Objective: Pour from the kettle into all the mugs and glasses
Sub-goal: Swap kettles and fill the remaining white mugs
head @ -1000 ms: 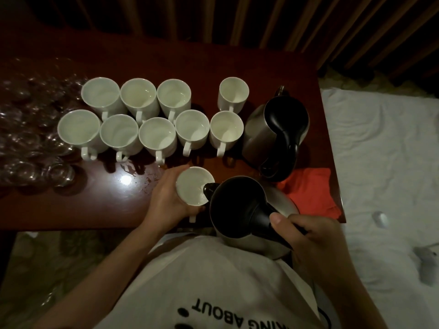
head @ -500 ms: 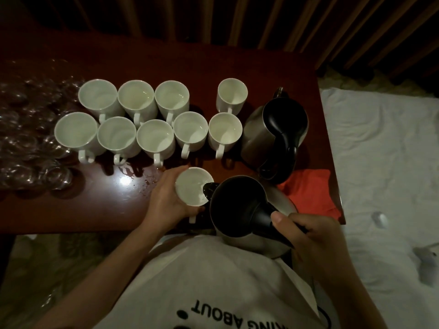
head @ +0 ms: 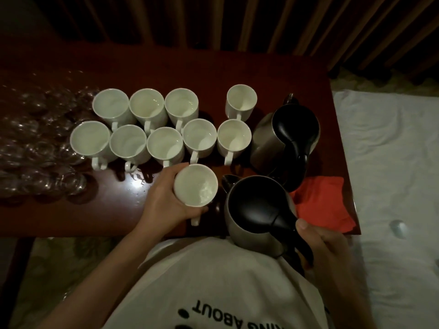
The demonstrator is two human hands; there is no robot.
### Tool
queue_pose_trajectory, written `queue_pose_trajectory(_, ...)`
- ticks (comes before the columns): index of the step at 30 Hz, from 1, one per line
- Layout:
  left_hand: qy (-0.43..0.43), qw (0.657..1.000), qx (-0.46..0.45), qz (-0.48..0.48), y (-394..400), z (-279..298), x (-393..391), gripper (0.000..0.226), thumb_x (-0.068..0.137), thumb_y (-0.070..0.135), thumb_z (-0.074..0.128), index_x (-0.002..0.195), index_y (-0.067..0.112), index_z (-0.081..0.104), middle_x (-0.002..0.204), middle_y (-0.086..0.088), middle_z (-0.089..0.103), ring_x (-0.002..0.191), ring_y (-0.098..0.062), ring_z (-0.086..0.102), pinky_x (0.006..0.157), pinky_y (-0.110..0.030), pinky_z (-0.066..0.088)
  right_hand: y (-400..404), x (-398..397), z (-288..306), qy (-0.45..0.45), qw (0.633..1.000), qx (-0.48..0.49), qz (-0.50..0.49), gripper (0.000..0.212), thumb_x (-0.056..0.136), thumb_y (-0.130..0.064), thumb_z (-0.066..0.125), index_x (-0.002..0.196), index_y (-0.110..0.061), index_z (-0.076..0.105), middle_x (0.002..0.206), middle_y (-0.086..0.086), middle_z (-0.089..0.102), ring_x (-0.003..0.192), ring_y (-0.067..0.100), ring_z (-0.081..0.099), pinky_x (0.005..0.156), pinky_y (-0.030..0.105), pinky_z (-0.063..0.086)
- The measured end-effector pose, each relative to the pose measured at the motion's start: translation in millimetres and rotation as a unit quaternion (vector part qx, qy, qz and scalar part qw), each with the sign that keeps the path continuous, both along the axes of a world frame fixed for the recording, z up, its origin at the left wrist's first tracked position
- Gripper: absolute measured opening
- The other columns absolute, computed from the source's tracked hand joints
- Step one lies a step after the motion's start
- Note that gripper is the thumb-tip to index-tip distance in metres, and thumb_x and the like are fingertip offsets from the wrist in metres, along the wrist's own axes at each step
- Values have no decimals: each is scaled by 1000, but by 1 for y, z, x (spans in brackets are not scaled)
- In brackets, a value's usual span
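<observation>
Left hand (head: 164,205) wraps 1 white mug (head: 196,185); right hand (head: 330,248) grips the steel, black-lidded kettle (head: 259,211) by its handle.

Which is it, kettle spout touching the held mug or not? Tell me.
Apart. The head view shows a dark strip of table between the kettle spout and the mug gripped by the left hand.

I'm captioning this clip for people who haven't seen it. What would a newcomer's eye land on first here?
First, the white mug gripped by the left hand at the near edge of the dark table, with the black-lidded kettle held by the right hand just right of it, spout toward the mug. Behind stand two rows of white mugs, a second kettle at their right end and clear glasses at far left.
</observation>
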State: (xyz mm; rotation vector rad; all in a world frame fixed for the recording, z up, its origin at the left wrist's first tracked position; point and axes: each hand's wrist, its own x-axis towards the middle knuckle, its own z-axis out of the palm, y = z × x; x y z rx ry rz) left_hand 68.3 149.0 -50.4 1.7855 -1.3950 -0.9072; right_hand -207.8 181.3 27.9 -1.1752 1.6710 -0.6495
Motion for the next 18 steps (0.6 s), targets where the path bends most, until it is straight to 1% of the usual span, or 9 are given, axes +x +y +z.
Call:
queue_pose_trajectory(3, -3, 1000, -9, 4, -5, 12, 5, 88, 40, 47, 89, 119, 34, 52, 116, 20, 57, 107, 1, 54, 84, -33, 52, -4, -2, -3, -18, 1000, -7, -12, 45, 92, -17, 54, 47, -13, 49, 37, -6, 45, 32, 4, 42, 40, 10, 35)
queue_pose_trajectory(4, -2, 1000, -11, 5, -8, 16, 6, 90, 39, 52, 85, 120, 31, 53, 117, 17, 59, 107, -2, 56, 84, -33, 53, -5, 0, -4, -21, 1000, -9, -13, 47, 92, -21, 56, 46, -15, 49, 37, -5, 45, 32, 4, 42, 40, 12, 36)
queue_pose_trajectory(6, -2, 1000, -19, 4, -15, 27, 7, 94, 38, 57, 80, 123, 27, 54, 117, 14, 58, 107, -4, 56, 84, -27, 51, -6, 4, -6, -34, 999, -15, -24, 49, 83, -38, 58, 39, -22, 45, 36, -1, 40, 33, 8, 38, 41, 24, 34)
queue_pose_trajectory(8, -8, 999, -32, -1, -26, 38, 7, 97, 39, 60, 78, 125, 24, 54, 116, 16, 57, 107, 0, 54, 85, -23, 48, -7, 8, -6, -36, 998, -18, -50, 53, 71, -52, 52, 35, -16, 39, 35, 4, 34, 34, 13, 33, 43, 28, 26)
queue_pose_trajectory(10, -6, 999, -36, 2, -41, 45, 6, 100, 39, 63, 77, 127, 26, 52, 120, 14, 57, 109, -1, 53, 87, -27, 49, -8, 10, -8, -33, 997, -22, -66, 58, 68, -56, 50, 36, -10, 36, 35, 8, 32, 34, 16, 31, 44, 30, 25)
queue_pose_trajectory(12, -6, 999, -38, 7, -61, 50, 4, 102, 37, 65, 78, 128, 27, 50, 126, 10, 55, 114, -8, 53, 91, -35, 51, -11, 10, -10, -16, 997, -24, -70, 64, 67, -58, 49, 39, -3, 34, 36, 12, 32, 35, 17, 32, 44, 33, 26)
queue_pose_trajectory(13, -8, 999, -41, 8, -72, 51, 4, 102, 37, 65, 78, 128, 28, 50, 126, 10, 53, 115, -9, 52, 92, -34, 50, -12, 9, -11, -8, 998, -24, -65, 65, 68, -58, 49, 40, -1, 33, 37, 13, 32, 37, 18, 32, 43, 37, 27)
queue_pose_trajectory(15, -17, 999, -48, 4, -95, 53, 2, 102, 37, 64, 78, 128, 26, 49, 124, 12, 51, 112, -6, 50, 90, -26, 47, -13, 10, -11, -1, 998, -25, -63, 66, 68, -59, 50, 42, -1, 32, 39, 16, 29, 39, 18, 31, 42, 43, 27)
queue_pose_trajectory(18, -36, 998, -53, 8, -131, 52, -1, 96, 46, 44, 91, 130, 19, 50, 121, 11, 50, 111, -7, 48, 92, -25, 43, -13, 11, -12, -20, 997, -19, -74, 64, 67, -57, 52, 40, -3, 32, 38, 11, 29, 38, 17, 29, 42, 39, 22)
